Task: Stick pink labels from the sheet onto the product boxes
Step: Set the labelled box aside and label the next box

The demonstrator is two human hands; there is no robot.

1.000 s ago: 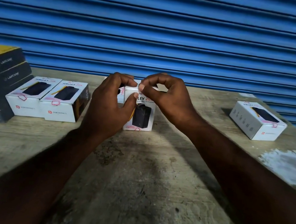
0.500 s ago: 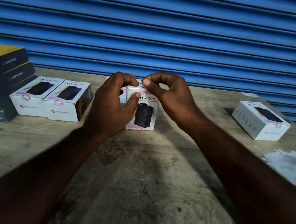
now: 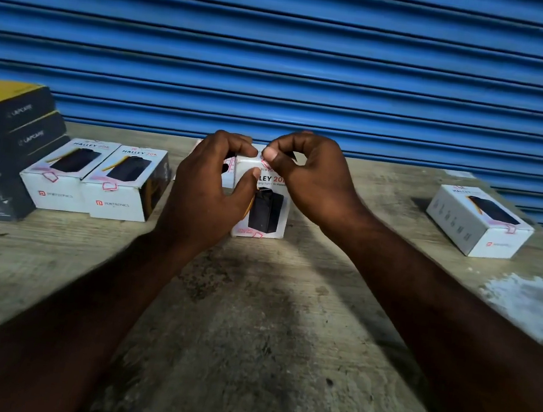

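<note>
A white product box (image 3: 267, 212) with a black power bank printed on its front stands upright at the table's middle. My left hand (image 3: 206, 193) grips its left side, thumb on the front. My right hand (image 3: 312, 176) pinches a pink label (image 3: 265, 163) against the box's top front edge with thumb and forefinger. Another pink label shows at the box's lower front edge. A white sheet with pink labels (image 3: 229, 172) lies just behind the box, mostly hidden by my left fingers.
Two white boxes (image 3: 59, 178) (image 3: 124, 186) with pink labels lie side by side at the left, next to a stack of black and yellow boxes (image 3: 2, 142). A further labelled white box (image 3: 478, 222) lies at the right. A blue shutter (image 3: 283, 52) backs the worn wooden table (image 3: 245, 340).
Both hands stay on the upright box. My right thumb and forefinger have closed tighter on the label at the top edge.
</note>
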